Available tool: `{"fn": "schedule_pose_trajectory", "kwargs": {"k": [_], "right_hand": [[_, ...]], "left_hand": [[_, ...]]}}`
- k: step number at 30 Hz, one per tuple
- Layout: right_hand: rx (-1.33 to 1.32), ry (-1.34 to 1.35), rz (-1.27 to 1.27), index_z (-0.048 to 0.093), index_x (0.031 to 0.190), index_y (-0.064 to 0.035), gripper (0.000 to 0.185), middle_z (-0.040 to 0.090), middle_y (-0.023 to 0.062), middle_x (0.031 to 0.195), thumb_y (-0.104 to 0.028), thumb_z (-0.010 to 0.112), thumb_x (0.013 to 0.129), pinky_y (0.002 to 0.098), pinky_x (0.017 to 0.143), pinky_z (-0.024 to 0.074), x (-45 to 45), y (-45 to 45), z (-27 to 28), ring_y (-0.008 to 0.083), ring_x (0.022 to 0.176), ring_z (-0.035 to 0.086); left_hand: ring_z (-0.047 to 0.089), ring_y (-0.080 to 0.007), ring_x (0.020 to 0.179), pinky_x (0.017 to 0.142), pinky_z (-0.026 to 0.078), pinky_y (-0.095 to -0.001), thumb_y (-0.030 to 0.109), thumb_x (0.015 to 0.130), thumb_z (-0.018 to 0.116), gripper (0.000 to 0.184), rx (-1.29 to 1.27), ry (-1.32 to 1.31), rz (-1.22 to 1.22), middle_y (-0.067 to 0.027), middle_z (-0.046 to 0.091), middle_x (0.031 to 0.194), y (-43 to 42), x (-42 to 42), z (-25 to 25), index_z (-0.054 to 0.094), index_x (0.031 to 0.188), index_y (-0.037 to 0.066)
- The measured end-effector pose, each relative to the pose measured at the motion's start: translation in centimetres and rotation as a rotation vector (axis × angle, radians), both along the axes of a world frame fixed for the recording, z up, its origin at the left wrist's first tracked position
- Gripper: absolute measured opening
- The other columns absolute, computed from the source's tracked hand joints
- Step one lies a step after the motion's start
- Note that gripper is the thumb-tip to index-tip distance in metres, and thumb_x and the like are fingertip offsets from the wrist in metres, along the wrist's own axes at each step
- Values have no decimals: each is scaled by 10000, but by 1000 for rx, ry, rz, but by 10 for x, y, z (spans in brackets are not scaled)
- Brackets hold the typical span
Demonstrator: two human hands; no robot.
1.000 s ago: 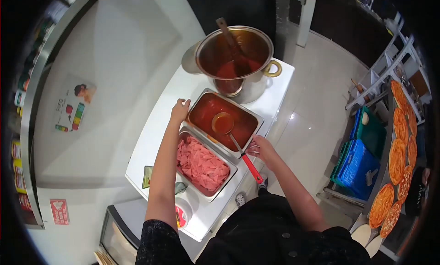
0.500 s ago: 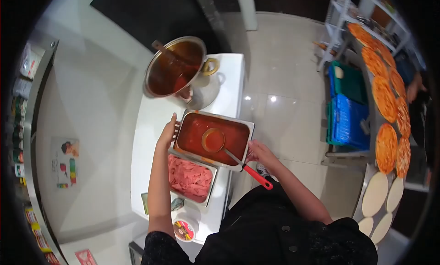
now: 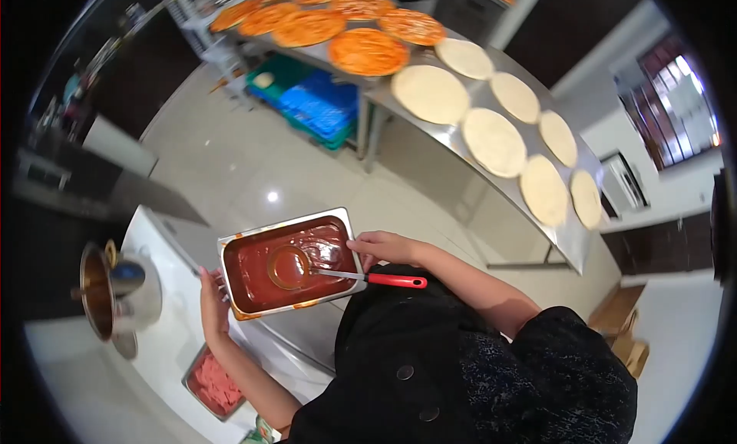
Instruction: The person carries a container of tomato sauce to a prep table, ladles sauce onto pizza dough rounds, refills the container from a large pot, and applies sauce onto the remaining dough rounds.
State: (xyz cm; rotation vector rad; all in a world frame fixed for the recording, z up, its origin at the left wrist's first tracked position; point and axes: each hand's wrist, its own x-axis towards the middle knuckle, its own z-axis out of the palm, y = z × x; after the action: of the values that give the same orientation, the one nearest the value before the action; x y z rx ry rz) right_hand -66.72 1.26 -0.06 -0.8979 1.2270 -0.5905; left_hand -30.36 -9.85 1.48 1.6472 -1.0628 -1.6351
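Observation:
Between my two hands is a rectangular metal pan (image 3: 285, 225) of red sauce (image 3: 249, 279), held a little above and beside the white worktop. My left hand (image 3: 215, 302) grips its left end, fingers partly hidden against the wall of the pan. At the opposite end, my right hand (image 3: 388, 246) clasps the upper right corner. A ladle (image 3: 395, 280) rests in the pan, its round bowl in the sauce and its red handle sticking out over the right rim, below my right hand.
On the white worktop (image 3: 165, 352) stand a large metal pot (image 3: 142, 290) and a container of sliced pink meat (image 3: 215, 382). A steel table (image 3: 453, 146) carries several plain dough rounds (image 3: 495, 143) and several sauced ones (image 3: 368, 52). Blue and green crates (image 3: 322, 102) sit below it.
My view has swung right, toward the steel table. The pan, still in both hands with the ladle in it, has come away from the pot and the meat container.

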Motion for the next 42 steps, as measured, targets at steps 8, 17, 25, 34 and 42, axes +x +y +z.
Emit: {"fn": "schedule_pose_trajectory", "kwargs": {"k": [8, 17, 25, 34, 42], "right_hand": [[57, -18, -528, 557, 838, -47, 529, 563, 11, 753, -568, 468, 873, 257, 684, 472, -103, 184, 14, 102, 704, 569], [21, -207, -1270, 519, 1076, -97, 291, 521, 30, 1041, -331, 540, 904, 359, 796, 501, -216, 400, 2, 164, 1008, 523], [-34, -246, -1623, 493, 1065, -69, 204, 549, 55, 1041, -224, 418, 955, 397, 794, 507, -290, 552, 21, 173, 975, 565], [324, -7, -1634, 490, 1058, -98, 255, 555, 13, 999, -325, 434, 956, 281, 703, 498, -380, 622, 3, 106, 804, 596], [416, 414, -1414, 556, 924, -15, 379, 514, 0, 761, -392, 521, 909, 235, 618, 423, -499, 642, -21, 78, 678, 483]], "left_hand": [[485, -204, 942, 802, 399, -344, 680, 847, 357, 726, 34, 27, -514, -102, 524, 1035, 29, -206, 1, 477, 1166, 39], [441, -263, 1156, 974, 347, -353, 605, 867, 421, 787, 27, 57, -919, -190, 443, 1270, 163, -509, -5, 381, 1297, -53], [501, -200, 1023, 877, 398, -345, 608, 880, 377, 683, 197, 186, -1341, -117, 523, 1142, 318, -687, 5, 493, 1211, 22], [519, -121, 865, 763, 431, -266, 487, 946, 356, 553, 233, 346, -1608, -67, 562, 983, 383, -790, -54, 533, 1086, -18], [510, -141, 951, 755, 434, -279, 338, 911, 505, 478, 283, 147, -1445, -76, 519, 1033, 415, -798, -80, 385, 1249, 22]]}}
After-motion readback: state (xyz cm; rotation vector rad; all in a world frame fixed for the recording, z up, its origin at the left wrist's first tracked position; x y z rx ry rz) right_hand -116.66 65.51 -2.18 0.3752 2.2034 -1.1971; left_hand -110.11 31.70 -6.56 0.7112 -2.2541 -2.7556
